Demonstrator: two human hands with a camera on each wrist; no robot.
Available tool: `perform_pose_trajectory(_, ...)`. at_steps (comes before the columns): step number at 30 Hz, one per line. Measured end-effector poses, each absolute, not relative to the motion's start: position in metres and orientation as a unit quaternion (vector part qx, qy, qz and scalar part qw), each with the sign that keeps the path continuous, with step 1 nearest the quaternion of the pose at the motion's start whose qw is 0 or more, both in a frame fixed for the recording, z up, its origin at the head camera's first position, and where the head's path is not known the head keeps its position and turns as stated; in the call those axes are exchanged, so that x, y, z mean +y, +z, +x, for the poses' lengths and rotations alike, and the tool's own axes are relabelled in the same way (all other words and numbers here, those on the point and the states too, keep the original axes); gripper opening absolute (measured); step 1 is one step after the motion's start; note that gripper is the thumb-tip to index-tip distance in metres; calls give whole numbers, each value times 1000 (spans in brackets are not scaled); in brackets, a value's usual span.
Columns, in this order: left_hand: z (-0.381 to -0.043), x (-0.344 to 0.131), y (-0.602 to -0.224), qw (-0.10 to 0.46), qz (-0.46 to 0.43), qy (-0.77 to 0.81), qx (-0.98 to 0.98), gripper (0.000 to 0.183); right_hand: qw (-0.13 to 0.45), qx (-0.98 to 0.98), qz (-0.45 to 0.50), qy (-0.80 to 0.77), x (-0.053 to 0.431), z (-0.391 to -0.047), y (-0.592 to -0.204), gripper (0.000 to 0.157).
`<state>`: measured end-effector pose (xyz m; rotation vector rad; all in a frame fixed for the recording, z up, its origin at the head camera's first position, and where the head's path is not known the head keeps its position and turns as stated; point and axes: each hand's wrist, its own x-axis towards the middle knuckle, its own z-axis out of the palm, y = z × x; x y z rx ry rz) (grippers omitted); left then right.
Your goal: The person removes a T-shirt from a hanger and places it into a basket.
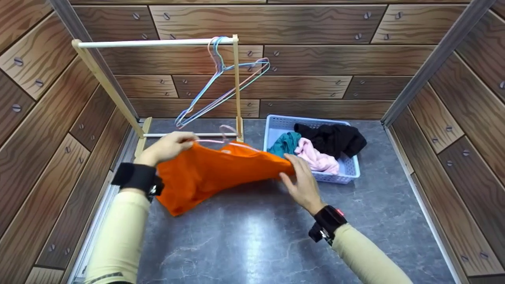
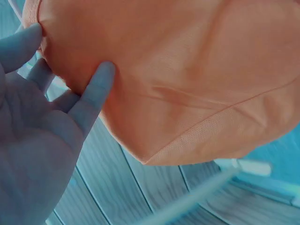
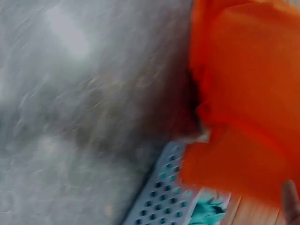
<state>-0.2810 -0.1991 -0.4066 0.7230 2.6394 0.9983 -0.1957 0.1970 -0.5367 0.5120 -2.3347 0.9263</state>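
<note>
An orange shirt (image 1: 221, 165) hangs stretched between both hands, with a pink clothes hanger (image 1: 209, 141) at its neckline. My left hand (image 1: 167, 148) pinches the shirt's upper left edge beside the hanger's end. In the left wrist view, the thumb and fingertips (image 2: 102, 77) meet the orange cloth (image 2: 187, 84). At the opposite end, my right hand (image 1: 304, 183) touches the sleeve, its fingers extended and thumb apart. Only one fingertip (image 3: 290, 199) shows in the right wrist view, against the shirt (image 3: 253, 84).
Several hangers (image 1: 205, 88) hang on the white rail of a wooden-framed rack (image 1: 158, 42) behind the shirt. A light blue basket (image 1: 351, 173) at back right holds teal (image 1: 285, 144), pink (image 1: 315, 157) and black clothes (image 1: 335, 138). Wood-patterned walls (image 1: 307, 59) enclose the grey floor (image 1: 252, 236).
</note>
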Motion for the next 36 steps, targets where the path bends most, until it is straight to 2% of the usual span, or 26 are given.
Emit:
perform_pose_trajectory(4, -288, -174, -399, 115, 249, 357, 893, 20, 382, -849, 155, 331, 203, -194, -516, 26)
perform_pose_trajectory(8, -292, -146, -389, 97, 258, 341, 899, 21, 431, -831, 112, 333, 214, -198, -498, 19)
perform_pose_trajectory(13, -293, -115, -384, 102, 269, 284, 915, 19, 422, -838, 75, 337, 225, -202, -485, 18)
perform_pose_trajectory(21, -287, -92, -389, 124, 279, 219, 927, 24, 394, -868, 48, 298, 232, -199, -492, 12)
perform_pose_trajectory(25, -283, -76, -386, 99, 303, 249, 915, 30, 387, -870, 61, 300, 226, -200, -492, 11)
perform_pose_trajectory(28, -280, -61, -382, 73, 316, 268, 907, 26, 380, -869, 69, 310, 219, -200, -489, 11)
perform_pose_trajectory(36, -279, -60, -386, 61, 321, 266, 907, 24, 334, -868, 117, 347, 219, -203, -488, 11)
